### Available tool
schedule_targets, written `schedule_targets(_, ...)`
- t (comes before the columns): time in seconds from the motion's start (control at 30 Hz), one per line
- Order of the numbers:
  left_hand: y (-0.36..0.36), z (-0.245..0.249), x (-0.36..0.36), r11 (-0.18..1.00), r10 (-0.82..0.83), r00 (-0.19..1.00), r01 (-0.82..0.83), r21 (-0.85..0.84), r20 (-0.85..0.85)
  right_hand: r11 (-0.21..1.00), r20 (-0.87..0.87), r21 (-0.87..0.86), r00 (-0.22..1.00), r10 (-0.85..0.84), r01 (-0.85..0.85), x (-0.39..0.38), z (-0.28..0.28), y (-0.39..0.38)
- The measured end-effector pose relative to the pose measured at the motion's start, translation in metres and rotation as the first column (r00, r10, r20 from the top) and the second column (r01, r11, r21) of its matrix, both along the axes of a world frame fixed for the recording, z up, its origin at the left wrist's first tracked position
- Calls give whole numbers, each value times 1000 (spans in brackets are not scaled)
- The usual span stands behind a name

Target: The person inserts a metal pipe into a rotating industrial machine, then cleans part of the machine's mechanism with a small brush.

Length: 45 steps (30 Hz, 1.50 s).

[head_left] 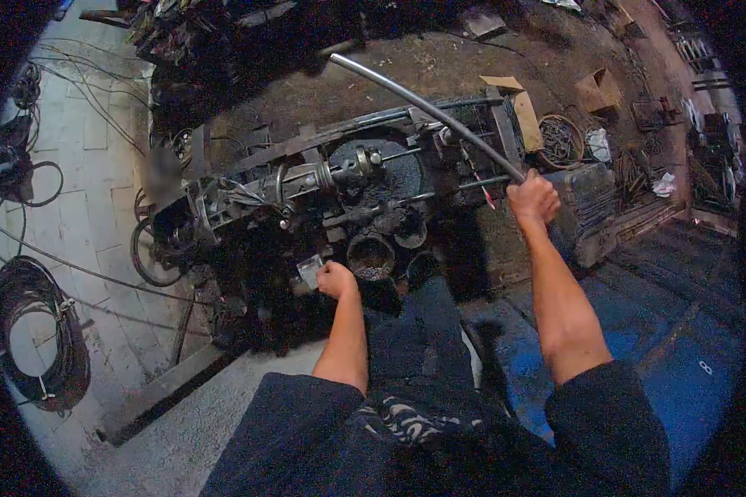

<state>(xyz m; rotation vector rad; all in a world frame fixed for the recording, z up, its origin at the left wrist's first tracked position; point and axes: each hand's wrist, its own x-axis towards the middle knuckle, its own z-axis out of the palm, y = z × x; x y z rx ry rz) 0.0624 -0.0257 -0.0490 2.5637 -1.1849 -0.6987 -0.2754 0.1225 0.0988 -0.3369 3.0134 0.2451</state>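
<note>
My right hand is closed round the lower end of a long, smooth metal rod. The rod slants up and left, above a dark, greasy machine with shafts and rails. My left hand is closed at the edge of a small, pale, squarish piece beside the machine. Whether that piece is loose or fixed cannot be made out. Just right of the left hand stands a round container with dark grey contents. A red-tipped item hangs near the rails, left of my right hand.
Coiled black cable lies on the pale tiled floor at left, with loose cables above it. At right are a basket of metal pieces, an open cardboard box and a ribbed dark block. A metal beam lies at lower left.
</note>
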Motion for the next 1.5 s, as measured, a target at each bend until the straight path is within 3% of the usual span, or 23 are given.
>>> schedule_targets(0.07, 2, -31, 20, 977, -179, 982, 185, -105, 65, 1000, 3, 10, 1000, 1, -1, 4, 2, -1)
schedule_targets(0.27, -1, -29, 20, 939, -280, 956, 292, -180, 92, 997, -60, -53, 997, 47, -50, 7, 4, -1)
schedule_targets(0.4, -7, -23, 14, 962, -233, 968, 244, -123, 97, 998, -41, -46, 998, 47, -49, 9, 12, -5)
schedule_targets(0.63, -7, -16, 16, 952, -294, 945, 303, -46, 140, 1000, -8, -18, 1000, -25, 25, 3, -2, -2)
schedule_targets(0.73, -8, -14, 17, 945, -325, 942, 327, -18, 83, 1000, -7, 10, 1000, 19, -18, 6, 3, -2)
schedule_targets(0.87, -8, -12, 20, 937, -342, 937, 346, -43, 72, 1000, -38, 16, 999, -11, 12, 5, -2, -3)
schedule_targets(0.97, -10, -24, 24, 932, -356, 930, 360, -39, 91, 998, -22, -24, 998, 54, -55, 3, -7, 3)
schedule_targets(1.13, -9, -9, 16, 959, -277, 960, 279, -54, 40, 1000, -22, 23, 1000, 12, -11, 9, 6, -7)
schedule_targets(1.5, -6, -12, 17, 948, -294, 954, 298, -111, 54, 996, -8, 91, 1000, 12, -11, 4, -1, -7)
